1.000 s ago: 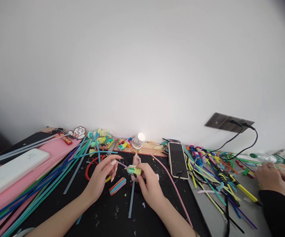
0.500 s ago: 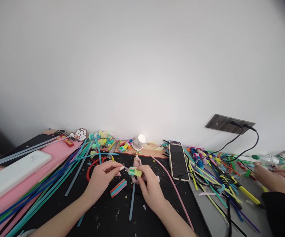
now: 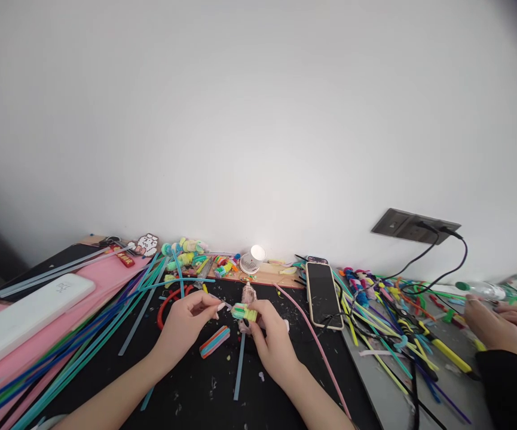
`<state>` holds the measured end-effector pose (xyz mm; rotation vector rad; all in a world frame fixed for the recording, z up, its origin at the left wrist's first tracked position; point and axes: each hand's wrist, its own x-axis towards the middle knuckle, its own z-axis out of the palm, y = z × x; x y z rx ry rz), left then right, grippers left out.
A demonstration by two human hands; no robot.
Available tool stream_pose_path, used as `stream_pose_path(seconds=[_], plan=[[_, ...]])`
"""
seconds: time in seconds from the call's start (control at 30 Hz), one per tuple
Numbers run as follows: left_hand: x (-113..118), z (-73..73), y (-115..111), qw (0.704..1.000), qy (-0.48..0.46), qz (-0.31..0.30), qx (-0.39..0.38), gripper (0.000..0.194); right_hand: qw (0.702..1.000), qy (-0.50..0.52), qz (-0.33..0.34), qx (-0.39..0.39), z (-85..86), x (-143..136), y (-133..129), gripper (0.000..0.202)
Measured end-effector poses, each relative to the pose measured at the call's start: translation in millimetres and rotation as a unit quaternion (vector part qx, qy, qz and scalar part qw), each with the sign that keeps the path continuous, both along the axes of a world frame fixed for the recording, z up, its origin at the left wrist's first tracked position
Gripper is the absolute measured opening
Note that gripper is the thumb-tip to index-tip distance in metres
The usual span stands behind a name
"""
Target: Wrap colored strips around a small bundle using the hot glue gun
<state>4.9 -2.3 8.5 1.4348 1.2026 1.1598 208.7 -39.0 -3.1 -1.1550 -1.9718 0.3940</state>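
L hand (image 3: pixel 189 319) moved in vs 1s ago, fingertips pinched on purple strip (image 3: pixel 228 306); R hand (image 3: pixel 274 337) closed, gripping green-yellow bundle (image 3: pixel 242 312).

Your right hand (image 3: pixel 271 327) grips a small green-and-yellow bundle (image 3: pixel 241 312) between thumb and fingers, while your left hand (image 3: pixel 190 315) pinches a thin purple strip (image 3: pixel 228 306) beside it. Near your left hand, a striped bundle (image 3: pixel 214 341) lies on the black tabletop (image 3: pixel 195 394); a white cup (image 3: pixel 253 260) sits beyond.
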Motion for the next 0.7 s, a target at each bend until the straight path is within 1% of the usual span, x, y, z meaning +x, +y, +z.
stream_pose_path(seconds=[0.1, 0.2, 0.33, 0.47, 0.6, 0.7], plan=[[0.6, -1.0, 0.5, 1.0, -0.009, 0.007, -0.002, 0.018, 1.0, -0.004, 0.0, -0.002, 0.1, 0.1, 0.4, 0.032], [1.0, -2.6, 1.1, 1.0, -0.022, 0.011, 0.001, 0.025, 1.0, -0.002, 0.002, -0.004, 0.5, 0.0, 0.4, 0.031], [1.3, -6.9, 2.5, 0.999, -0.048, -0.008, -0.005, 0.031, 1.0, 0.001, 0.004, 0.002, 0.9, -0.2, -0.1, 0.031], [2.7, -9.5, 3.7, 0.997, -0.078, -0.02, 0.002, 0.023, 1.0, -0.003, 0.007, -0.001, 1.4, 0.3, -0.1, 0.03], [4.3, -7.5, 3.8, 0.997, -0.067, -0.021, 0.03, 0.014, 1.0, -0.003, 0.004, 0.0, 1.3, 0.4, 0.5, 0.031], [4.7, -6.7, 3.5, 0.997, -0.067, -0.023, 0.039, 0.012, 1.0, -0.004, 0.003, -0.001, 1.3, 0.0, 0.7, 0.03]])
